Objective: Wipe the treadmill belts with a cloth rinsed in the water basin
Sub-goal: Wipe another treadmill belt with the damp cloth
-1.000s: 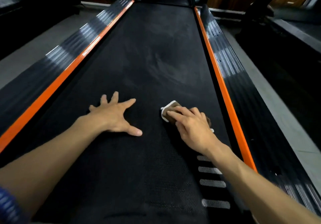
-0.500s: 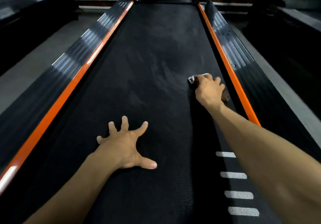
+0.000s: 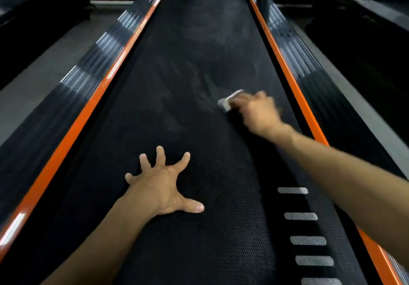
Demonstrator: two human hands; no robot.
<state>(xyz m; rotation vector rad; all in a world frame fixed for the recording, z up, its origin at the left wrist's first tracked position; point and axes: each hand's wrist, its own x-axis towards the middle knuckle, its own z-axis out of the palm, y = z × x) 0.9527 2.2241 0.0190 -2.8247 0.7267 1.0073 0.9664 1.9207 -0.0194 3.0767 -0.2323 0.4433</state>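
At nine o'clock a strip of grey floor is seen beside the treadmill. Next to it runs the left side rail, black with pale ribbed patches, and along its inner edge an orange strip is laid from seven o'clock up toward twelve.

The belt fills the middle of the view, black and finely textured, with dull smears at its centre.

The left hand is pressed flat on the belt at about six o'clock. Its fingers are spread wide and straight, the thumb pointed toward three o'clock, and nothing is held in it.

The cloth is found on the belt just right of centre, at about one o'clock from the left hand. Only its pale leading edge is shown; the rest is covered. It is held down against the belt by the right hand, whose fingers are laid over it. The hand is blurred, so how far the fingers are curled cannot be told.

At five o'clock a row of grey dashes is printed along the belt's right edge.

A second orange strip and the right side rail are seen at two to four o'clock. The basin is not in view.
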